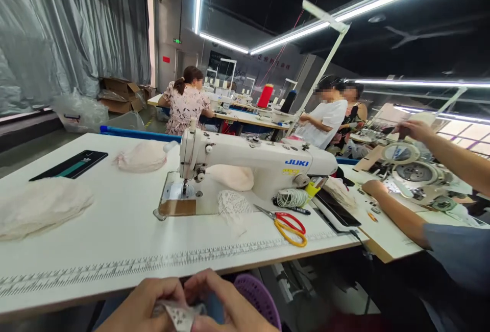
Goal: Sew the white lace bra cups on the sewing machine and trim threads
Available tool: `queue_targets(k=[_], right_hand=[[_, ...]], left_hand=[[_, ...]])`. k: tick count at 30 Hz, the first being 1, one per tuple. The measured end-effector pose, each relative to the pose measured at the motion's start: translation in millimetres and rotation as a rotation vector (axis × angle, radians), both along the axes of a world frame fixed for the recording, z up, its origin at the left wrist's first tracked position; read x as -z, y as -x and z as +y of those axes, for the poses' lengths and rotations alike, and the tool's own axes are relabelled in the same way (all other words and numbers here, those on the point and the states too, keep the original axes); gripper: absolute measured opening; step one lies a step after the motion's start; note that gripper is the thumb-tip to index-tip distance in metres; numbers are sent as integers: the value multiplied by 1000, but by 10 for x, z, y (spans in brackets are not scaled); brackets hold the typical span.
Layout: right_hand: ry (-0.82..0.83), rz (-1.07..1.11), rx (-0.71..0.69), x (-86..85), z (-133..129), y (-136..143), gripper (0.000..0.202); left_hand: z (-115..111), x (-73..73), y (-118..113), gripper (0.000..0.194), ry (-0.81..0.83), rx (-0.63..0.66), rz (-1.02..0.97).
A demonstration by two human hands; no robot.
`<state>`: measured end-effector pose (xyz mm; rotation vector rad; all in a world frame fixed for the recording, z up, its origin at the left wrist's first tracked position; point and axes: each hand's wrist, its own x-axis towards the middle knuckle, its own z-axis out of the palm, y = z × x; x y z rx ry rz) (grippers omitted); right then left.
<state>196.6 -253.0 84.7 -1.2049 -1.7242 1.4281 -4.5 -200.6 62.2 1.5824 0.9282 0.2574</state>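
At the bottom of the head view, my left hand (143, 306) and my right hand (231, 304) come together just below the table's front edge. Both are closed on a small piece of pale fabric (179, 316) with dark dots; the lower part of it is cut off by the frame. Beyond them stands a white JUKI sewing machine (245, 153) on the white table (126, 240). In front of its arm lie a piece of white lace (234, 207) and scissors (285, 224) with one red and one yellow handle loop.
Cream fabric bundles (42, 204) lie at the left, near a dark flat case (71, 165). A coil of pale cord (291, 197) sits by the machine. A purple basket (258, 296) stands below the table edge. At right, a co-worker's arms (401, 214) work at another machine.
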Motion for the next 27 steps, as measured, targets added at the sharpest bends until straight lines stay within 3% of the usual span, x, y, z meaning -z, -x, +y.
queue_targets(k=[2, 5, 8, 10, 14, 19, 23, 27], right_hand=[[4, -21, 5, 33, -37, 80, 40], [-12, -141, 27, 188, -78, 166, 53], [-91, -254, 95, 357, -114, 217, 18], [-124, -278, 109, 426, -132, 230, 13], [-132, -271, 95, 450, -151, 229, 14], [-90, -69, 93, 423, -158, 269, 17], [-63, -26, 144, 448, -171, 374, 19], [-83, -37, 188, 525, -201, 447, 26]], left_hand=[[-47, -51, 22, 11, -73, -49, 38], [-97, -73, 84, 12, -75, -76, 89], [-136, -3, 173, 11, -8, -49, 66], [-154, 57, 227, 17, 23, -22, 26], [-176, 102, 269, 26, 72, 8, -13], [-194, 118, 258, 32, 122, 8, -52], [-213, 208, 243, 39, 159, 15, -104], [-239, 292, 217, 44, 153, -51, -130]])
